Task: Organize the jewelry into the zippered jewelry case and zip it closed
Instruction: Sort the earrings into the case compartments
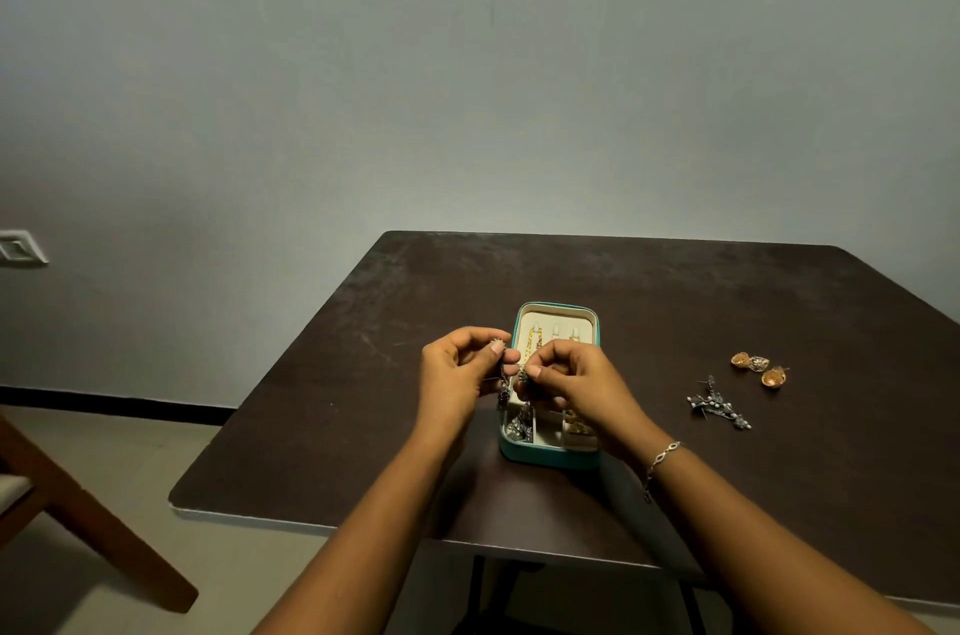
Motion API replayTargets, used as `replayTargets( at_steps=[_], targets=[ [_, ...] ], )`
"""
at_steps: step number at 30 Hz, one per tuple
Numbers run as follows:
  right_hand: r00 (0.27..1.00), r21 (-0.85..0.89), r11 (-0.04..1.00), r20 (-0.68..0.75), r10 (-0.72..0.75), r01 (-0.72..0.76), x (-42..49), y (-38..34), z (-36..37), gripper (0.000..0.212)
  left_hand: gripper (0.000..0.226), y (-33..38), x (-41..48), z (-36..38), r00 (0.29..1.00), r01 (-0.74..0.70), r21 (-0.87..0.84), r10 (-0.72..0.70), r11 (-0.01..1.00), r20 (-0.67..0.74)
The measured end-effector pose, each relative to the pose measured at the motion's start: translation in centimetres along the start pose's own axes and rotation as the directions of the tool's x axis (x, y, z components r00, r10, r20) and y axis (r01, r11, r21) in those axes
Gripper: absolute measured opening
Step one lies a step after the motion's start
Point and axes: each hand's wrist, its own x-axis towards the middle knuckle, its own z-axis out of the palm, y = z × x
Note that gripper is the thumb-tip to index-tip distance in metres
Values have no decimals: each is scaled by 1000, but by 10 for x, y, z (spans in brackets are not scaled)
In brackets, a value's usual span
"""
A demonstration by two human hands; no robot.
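Note:
A teal zippered jewelry case [550, 459] lies open on the dark table, cream lining showing. Gold chains hang in its raised lid [535, 338]. Silver pieces lie in its lower left compartment [519, 428]. Above the case, my left hand [457, 374] pinches a dark silver dangling earring [503, 387] by its top. My right hand [576, 380] pinches a second small silver earring [523, 374] right beside it. Both hands hide the case's middle.
To the right on the table [363, 374] lie gold shell-shaped earrings [759, 368] and a silver beaded piece [719, 407]. A bracelet [665, 457] is on my right wrist. A wooden chair [78, 515] stands at the left, off the table. The wall is behind.

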Motion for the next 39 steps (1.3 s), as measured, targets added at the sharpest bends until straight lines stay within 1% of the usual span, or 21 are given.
replayTargets(
  at_steps=[2,4,6,11,14,17,19,21,24,29,32,35,39],
  targets=[
    [998,-170,984,-21,-59,54,0,4,-1,17,19,-2,0,1,1000,3,11,-4,1000,9],
    [994,-308,946,-6,-106,99,-1,7,-1,10,18,-3,-1,2,1000,5,17,-5,1000,17],
    [988,-409,901,15,-151,144,-3,10,0,3,18,-4,-1,2,1000,7,14,-8,1000,17],
    [966,-531,810,82,-245,250,-10,12,0,5,17,-5,0,2,1000,11,25,-11,1000,16],
    [949,-616,726,136,-284,305,-14,14,0,8,16,-5,0,1,1000,13,30,-13,999,14],
    [926,-695,617,223,-304,370,-16,17,1,16,15,-6,-1,2,1000,9,38,-9,999,11],
    [915,-710,582,259,-308,397,-18,19,0,19,15,-6,-1,2,1000,10,34,-11,999,11],
    [918,-673,629,225,-327,390,-19,21,-1,16,14,-7,-1,3,1000,13,41,-13,999,17],
    [939,-595,737,101,-329,322,-20,22,-6,11,13,-10,-1,3,999,21,56,-23,998,29],
    [942,-549,785,13,-334,286,-20,23,-14,7,13,-14,0,2,997,59,91,-63,994,48],
    [939,-529,802,-27,-342,277,-21,26,-19,6,15,-19,1,2,997,63,167,-70,984,35],
    [941,-496,830,-72,-332,255,-23,28,-21,6,15,-23,0,4,1000,24,259,-27,966,8],
    [944,-467,853,-102,-313,232,-27,31,-24,6,11,-29,-2,3,999,-39,489,47,871,-4]
  ],
)
